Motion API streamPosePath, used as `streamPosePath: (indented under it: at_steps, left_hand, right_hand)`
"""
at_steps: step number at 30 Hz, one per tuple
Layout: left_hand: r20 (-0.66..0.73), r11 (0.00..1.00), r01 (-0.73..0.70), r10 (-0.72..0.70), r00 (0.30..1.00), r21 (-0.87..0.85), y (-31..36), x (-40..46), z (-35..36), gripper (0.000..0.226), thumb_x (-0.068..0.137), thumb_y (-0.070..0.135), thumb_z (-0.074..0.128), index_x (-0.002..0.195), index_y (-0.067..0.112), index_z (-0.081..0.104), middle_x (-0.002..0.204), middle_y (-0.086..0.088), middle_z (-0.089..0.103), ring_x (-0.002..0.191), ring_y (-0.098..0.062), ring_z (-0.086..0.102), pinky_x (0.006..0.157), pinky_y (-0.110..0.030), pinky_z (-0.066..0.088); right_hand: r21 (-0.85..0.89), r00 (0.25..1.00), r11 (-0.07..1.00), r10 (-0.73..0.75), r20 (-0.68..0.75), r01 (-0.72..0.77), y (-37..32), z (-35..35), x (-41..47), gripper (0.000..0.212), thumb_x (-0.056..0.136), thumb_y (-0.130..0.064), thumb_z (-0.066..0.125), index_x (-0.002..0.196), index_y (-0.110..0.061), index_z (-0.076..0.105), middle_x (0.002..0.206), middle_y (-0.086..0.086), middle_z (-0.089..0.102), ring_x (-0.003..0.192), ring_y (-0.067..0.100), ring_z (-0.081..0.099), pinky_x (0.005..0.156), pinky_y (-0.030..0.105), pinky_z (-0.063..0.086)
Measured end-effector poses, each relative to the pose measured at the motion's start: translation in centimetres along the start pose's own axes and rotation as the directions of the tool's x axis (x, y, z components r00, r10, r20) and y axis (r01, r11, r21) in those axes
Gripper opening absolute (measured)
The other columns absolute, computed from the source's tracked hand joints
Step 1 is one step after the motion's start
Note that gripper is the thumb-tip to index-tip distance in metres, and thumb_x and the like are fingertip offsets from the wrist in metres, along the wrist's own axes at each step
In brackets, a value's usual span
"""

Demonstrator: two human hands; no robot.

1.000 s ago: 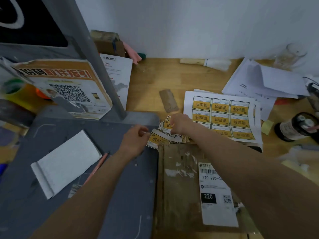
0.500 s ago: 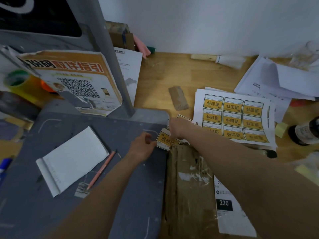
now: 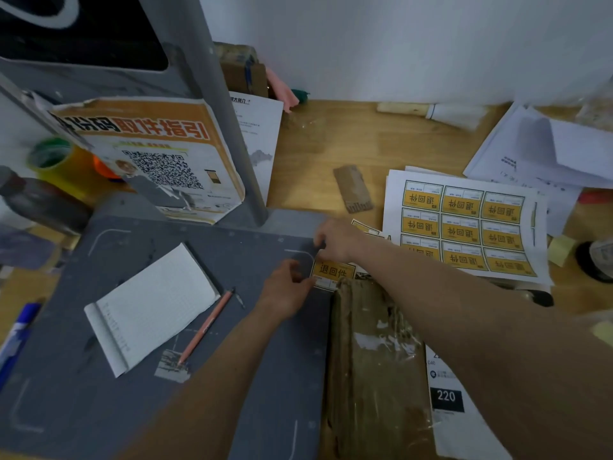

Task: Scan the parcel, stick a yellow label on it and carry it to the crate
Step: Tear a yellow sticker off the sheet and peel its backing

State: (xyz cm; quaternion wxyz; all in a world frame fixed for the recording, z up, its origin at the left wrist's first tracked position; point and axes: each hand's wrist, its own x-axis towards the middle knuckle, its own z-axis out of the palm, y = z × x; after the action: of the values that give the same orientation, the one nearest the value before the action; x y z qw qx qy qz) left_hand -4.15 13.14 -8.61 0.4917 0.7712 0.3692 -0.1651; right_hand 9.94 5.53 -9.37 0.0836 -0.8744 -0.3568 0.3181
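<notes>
A worn brown cardboard parcel [image 3: 374,366] lies at the lower middle, with a white shipping label [image 3: 454,410] marked 220 on its right side, partly under my right forearm. Just beyond its far end a single yellow label [image 3: 333,272] is held between both hands. My left hand [image 3: 288,290] pinches its lower left corner. My right hand [image 3: 335,239] grips its upper edge. More loose yellow labels lie under my right hand, mostly hidden.
A sheet of yellow labels [image 3: 464,227] lies to the right on the wooden desk [image 3: 331,144]. A grey scanner base [image 3: 99,410] holds a white notepad [image 3: 152,307] and a pencil [image 3: 205,327]. A grey post [image 3: 232,127], a QR poster [image 3: 149,154], tape rolls [image 3: 53,161] and loose papers [image 3: 547,151] surround them.
Both hands have lifted one yellow label out of the loose pile and turned it so its print faces me. My view has moved closer and to the left.
</notes>
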Motion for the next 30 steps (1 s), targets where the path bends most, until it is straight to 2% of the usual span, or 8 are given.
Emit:
streamPosePath:
  at_steps: [3, 6, 10, 13, 16, 20, 24, 30]
  left_hand:
    - [0.000, 1.000, 0.011, -0.011, 1.000, -0.006, -0.5, -0.2, -0.1, 0.052, 0.088, 0.027, 0.062, 0.134, 0.010, 0.044, 0.125, -0.010, 0.060, 0.109, -0.029, 0.061, 0.097, -0.039, 0.047]
    - [-0.068, 0.999, 0.001, -0.004, 0.998, -0.048, -0.3, -0.6, -0.4, 0.045, 0.087, 0.023, 0.063, 0.128, 0.010, 0.050, 0.120, -0.007, 0.063, 0.104, -0.025, 0.062, 0.095, -0.039, 0.049]
    - [-0.201, 0.969, -0.088, 0.041, 0.979, -0.229, 2.5, -1.8, -0.9, 0.036, 0.089, 0.029, 0.060, 0.120, 0.011, 0.055, 0.109, -0.001, 0.063, 0.097, -0.018, 0.060, 0.093, -0.039, 0.050]
    - [-0.208, 0.893, -0.189, 0.111, 0.972, -0.407, 5.3, -3.4, -1.1, 0.033, 0.090, 0.037, 0.058, 0.111, 0.012, 0.060, 0.106, -0.004, 0.069, 0.095, -0.017, 0.065, 0.089, -0.040, 0.054]
    - [-0.169, 0.839, -0.271, 0.215, 0.962, -0.473, 7.7, -5.8, -0.7, 0.020, 0.085, 0.024, 0.068, 0.101, 0.014, 0.065, 0.095, -0.002, 0.072, 0.083, -0.012, 0.069, 0.074, -0.028, 0.058]
    - [-0.155, 0.793, -0.309, 0.268, 0.951, -0.525, 9.6, -9.1, 0.8, 0.021, 0.079, 0.009, 0.073, 0.099, 0.009, 0.068, 0.092, -0.005, 0.073, 0.069, -0.006, 0.070, 0.058, -0.017, 0.054]
    - [-0.182, 0.723, -0.287, 0.222, 0.958, -0.629, 10.8, -11.8, 2.8, 0.020, 0.080, 0.008, 0.072, 0.099, 0.004, 0.068, 0.094, -0.012, 0.075, 0.080, -0.021, 0.073, 0.070, -0.029, 0.059]
    - [-0.192, 0.596, -0.226, 0.120, 0.974, -0.770, 12.1, -15.3, 6.1, 0.012, 0.083, 0.006, 0.068, 0.095, 0.004, 0.071, 0.093, -0.014, 0.076, 0.087, -0.027, 0.073, 0.079, -0.034, 0.059]
  right_hand:
    - [0.095, 1.000, 0.995, 0.007, 0.022, -0.009, -0.1, 0.0, -0.1, 0.019, 0.081, -0.017, 0.068, 0.064, -0.020, 0.060, 0.090, 0.003, 0.067, 0.087, 0.018, 0.062, 0.080, 0.033, 0.051]
    - [0.380, 0.996, 0.923, 0.080, -0.045, -0.056, 0.0, -1.0, -1.1, 0.008, 0.077, -0.016, 0.074, 0.077, -0.011, 0.068, 0.080, 0.002, 0.063, 0.078, 0.015, 0.058, 0.065, 0.025, 0.045]
    - [0.768, 0.951, 0.636, 0.276, -0.136, -0.075, -0.2, -3.9, -4.6, 0.018, 0.078, -0.011, 0.074, 0.090, 0.001, 0.068, 0.064, 0.003, 0.057, 0.050, 0.014, 0.051, 0.042, 0.017, 0.044]
    - [0.919, 0.920, 0.394, 0.355, -0.167, 0.015, -0.2, -5.4, -8.1, 0.014, 0.077, -0.011, 0.074, 0.085, -0.001, 0.069, 0.073, 0.016, 0.065, 0.054, 0.022, 0.056, 0.053, 0.024, 0.052]
    - [0.969, 0.892, 0.220, 0.405, -0.199, 0.117, 0.1, -6.1, -11.9, 0.006, 0.078, -0.009, 0.073, 0.075, -0.007, 0.068, 0.083, 0.020, 0.070, 0.068, 0.031, 0.063, 0.061, 0.032, 0.056]
    - [0.977, 0.881, 0.093, 0.421, -0.215, 0.194, 1.3, -6.3, -17.1, 0.006, 0.084, -0.008, 0.066, 0.081, -0.003, 0.066, 0.079, 0.013, 0.073, 0.064, 0.021, 0.068, 0.053, 0.024, 0.054]
    - [0.969, 0.882, 0.034, 0.406, -0.237, 0.245, 3.2, -6.0, -21.1, 0.010, 0.089, -0.009, 0.060, 0.089, 0.000, 0.065, 0.081, 0.011, 0.075, 0.068, 0.021, 0.070, 0.055, 0.025, 0.056]
    - [0.960, 0.893, 0.001, 0.367, -0.260, 0.280, 6.1, -6.1, -25.8, 0.013, 0.087, -0.007, 0.061, 0.074, -0.009, 0.061, 0.080, 0.008, 0.076, 0.068, 0.019, 0.070, 0.057, 0.026, 0.057]
